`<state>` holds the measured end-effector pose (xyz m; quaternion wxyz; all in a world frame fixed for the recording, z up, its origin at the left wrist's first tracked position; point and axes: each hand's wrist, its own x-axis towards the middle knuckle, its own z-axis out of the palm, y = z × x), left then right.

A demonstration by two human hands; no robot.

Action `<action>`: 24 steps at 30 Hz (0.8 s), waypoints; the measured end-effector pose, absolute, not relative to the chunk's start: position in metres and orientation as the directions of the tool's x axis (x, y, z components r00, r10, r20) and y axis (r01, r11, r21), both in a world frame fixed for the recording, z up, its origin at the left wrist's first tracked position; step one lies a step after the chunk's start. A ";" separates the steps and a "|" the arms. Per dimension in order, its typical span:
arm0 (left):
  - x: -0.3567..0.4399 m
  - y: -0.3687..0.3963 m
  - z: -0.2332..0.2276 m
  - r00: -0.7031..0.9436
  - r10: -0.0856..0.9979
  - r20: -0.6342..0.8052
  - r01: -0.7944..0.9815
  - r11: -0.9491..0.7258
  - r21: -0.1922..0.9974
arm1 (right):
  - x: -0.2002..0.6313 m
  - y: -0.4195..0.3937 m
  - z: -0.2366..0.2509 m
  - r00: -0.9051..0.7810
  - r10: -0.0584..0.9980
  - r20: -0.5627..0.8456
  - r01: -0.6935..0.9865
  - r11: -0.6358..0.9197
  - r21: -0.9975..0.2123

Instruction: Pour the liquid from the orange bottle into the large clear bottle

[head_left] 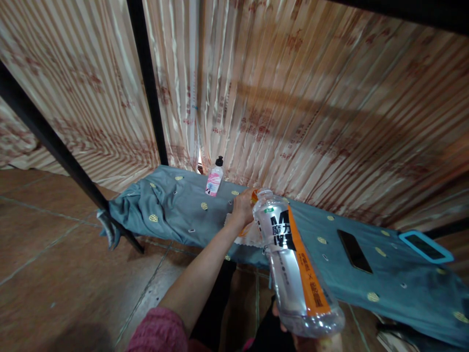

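A large clear plastic bottle (289, 264) with a silver and orange label fills the lower middle, tilted with its neck pointing away from me. My right hand (317, 343) grips it from behind and below near the base; only parts of the fingers and palm show. At the bottle's neck, my left hand (242, 209) is closed on an orange cap (255, 196), which is beside the clear mouth. Whether cap and mouth touch, I cannot tell. Beneath my left hand lies a white and orange scalloped cloth or paper (249, 235), partly hidden by the bottle.
A bench covered in blue-grey cloth (190, 210) runs across. On it stand a pink-labelled pump bottle (214, 178), a dark phone (354, 251) and a blue-framed tablet-like object (427, 247). Black metal posts (148, 78) stand left, before a patterned curtain (278, 98).
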<state>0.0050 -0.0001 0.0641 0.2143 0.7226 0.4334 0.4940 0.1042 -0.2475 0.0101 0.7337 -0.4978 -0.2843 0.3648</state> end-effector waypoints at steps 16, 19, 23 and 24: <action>0.005 0.002 0.060 0.139 0.835 0.533 0.397 -0.540 0.742 | 0.105 -0.249 0.006 0.582 0.810 0.069 -0.255 0.263 -0.930; 0.005 0.002 0.060 0.144 0.835 0.532 0.403 -0.540 0.739 | 0.104 -0.248 0.006 0.583 0.810 0.062 -0.255 0.255 -0.933; 0.004 0.002 0.061 0.146 0.839 0.524 0.411 -0.533 0.739 | 0.103 -0.249 0.006 0.587 0.809 0.045 -0.257 0.238 -0.937; 0.004 0.002 0.062 0.144 0.840 0.522 0.412 -0.531 0.740 | 0.103 -0.249 0.006 0.588 0.808 0.041 -0.257 0.235 -0.937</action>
